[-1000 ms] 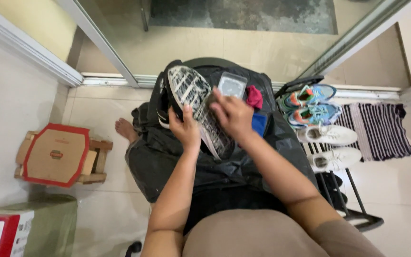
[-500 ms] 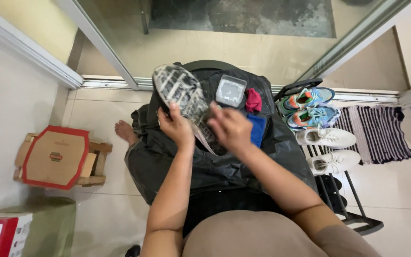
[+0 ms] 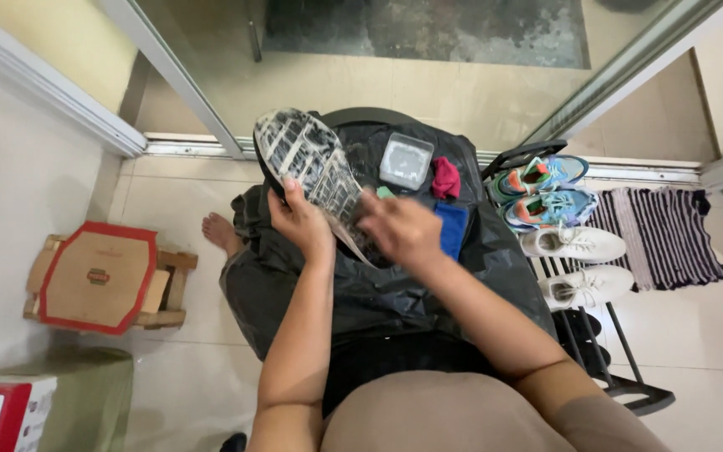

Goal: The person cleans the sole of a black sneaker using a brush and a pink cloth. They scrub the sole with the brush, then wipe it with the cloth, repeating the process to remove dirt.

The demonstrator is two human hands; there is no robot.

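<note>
Left hand (image 3: 301, 219) grip closed on a dirty-soled shoe (image 3: 310, 172), sole up, tilted over the black plastic sheet (image 3: 378, 285) on the lap. Right hand (image 3: 399, 230) blurred at the sole's lower end, touching it; can't tell its grip. Clear plastic container (image 3: 406, 160), red cloth (image 3: 446, 178), blue cloth (image 3: 452, 228) lie at the sheet's far edge.

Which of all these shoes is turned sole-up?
The dirty shoe in the left hand, its grey tread facing up. The colourful pair and white pair sit upright on the rack.

I see a black plastic sheet (image 3: 395, 293) covering the stool, bearing a clear box (image 3: 406, 160), red cloth (image 3: 446, 178) and blue cloth (image 3: 451, 228).
</note>
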